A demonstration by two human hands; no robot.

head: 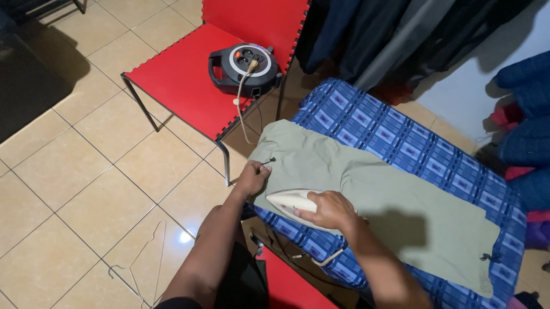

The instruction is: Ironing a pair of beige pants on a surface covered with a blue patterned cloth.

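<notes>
A pale green garment [371, 194] lies spread flat on a blue checked ironing board [403, 147]. My right hand [328, 210] grips the handle of a white clothes iron [288, 202] that rests on the garment's near left part. My left hand [251, 177] pinches the garment's left edge beside a small dark drawstring, holding the cloth taut. The iron's cord [326, 258] hangs over the board's near edge.
A red chair [186, 78] stands left of the board with a black cable reel [244, 68] on its seat, a pale plug in it. A wire hanger [140, 268] lies on the tiled floor. Dark clothes hang behind; folded blue fabric is piled at right.
</notes>
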